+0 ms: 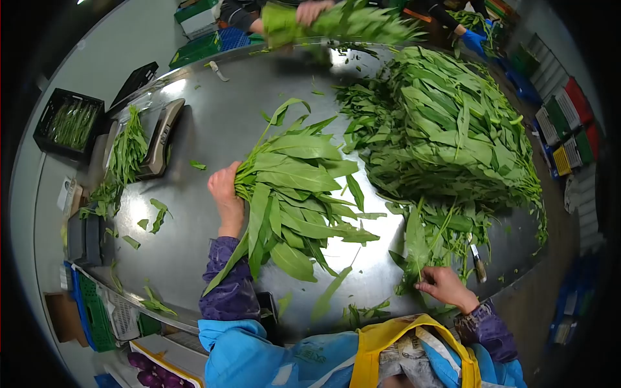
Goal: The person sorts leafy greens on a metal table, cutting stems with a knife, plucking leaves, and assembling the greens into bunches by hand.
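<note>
My left hand (pixel 227 194) is closed round the stems of a leafy green bunch (pixel 297 187), whose long leaves fan out to the right over the metal table (pixel 213 129). At the lower right, my right hand (pixel 446 288) pinches a loose leafy stem (pixel 417 242) beside scattered greens. Behind it rises a large pile of leafy greens (pixel 453 123). A knife (pixel 478 262) lies on the table just right of the loose stems, near my right hand and not touching it.
A scale (pixel 158 142) with greens (pixel 129 149) stands at the left, near a black crate (pixel 70 123). Across the table, one person's hands (pixel 310 11) hold a bunch; another person's blue glove (pixel 474 42) touches greens. Leaf scraps (pixel 158 215) lie about. Crates (pixel 563 116) line the right.
</note>
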The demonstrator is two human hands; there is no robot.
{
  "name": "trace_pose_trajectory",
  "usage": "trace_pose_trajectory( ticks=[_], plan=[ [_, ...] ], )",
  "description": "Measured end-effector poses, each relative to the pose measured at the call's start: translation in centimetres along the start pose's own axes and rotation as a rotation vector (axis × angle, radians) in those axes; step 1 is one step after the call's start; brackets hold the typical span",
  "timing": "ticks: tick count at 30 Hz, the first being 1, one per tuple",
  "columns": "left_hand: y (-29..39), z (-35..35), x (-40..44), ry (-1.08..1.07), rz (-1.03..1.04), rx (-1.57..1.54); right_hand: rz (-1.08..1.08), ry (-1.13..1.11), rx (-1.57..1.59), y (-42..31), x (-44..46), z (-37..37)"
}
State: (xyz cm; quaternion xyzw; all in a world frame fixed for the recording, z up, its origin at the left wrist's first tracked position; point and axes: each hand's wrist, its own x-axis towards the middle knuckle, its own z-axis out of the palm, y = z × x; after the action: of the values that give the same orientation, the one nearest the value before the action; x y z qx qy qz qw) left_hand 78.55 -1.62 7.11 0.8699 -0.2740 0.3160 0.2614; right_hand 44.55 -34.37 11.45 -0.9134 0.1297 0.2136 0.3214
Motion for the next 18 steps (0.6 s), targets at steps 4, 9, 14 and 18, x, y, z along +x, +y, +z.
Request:
trace_pose_trajectory(
  ticks=[4,9,14,18],
  plan=[
    [0.2,-0.4,-0.6,0.004,0.001,-0.008,-0.017,0.011,-0.059,-0.2,-0.6,0.0],
    [0.3,-0.8,-1.1,0.005,0.01,-0.053,-0.011,0.041,-0.09,-0.2,-0.9,0.2],
    [0.6,-1.0,-1.2,0.022,0.006,-0.062,0.059,0.093,-0.264,-3.0,-0.6,-1.0],
    [1.6,-1.4,-0.8,-0.027,-0.014,-0.073,-0.166,0.327,0.045,-7.6,0.9,-2.4]
  ],
)
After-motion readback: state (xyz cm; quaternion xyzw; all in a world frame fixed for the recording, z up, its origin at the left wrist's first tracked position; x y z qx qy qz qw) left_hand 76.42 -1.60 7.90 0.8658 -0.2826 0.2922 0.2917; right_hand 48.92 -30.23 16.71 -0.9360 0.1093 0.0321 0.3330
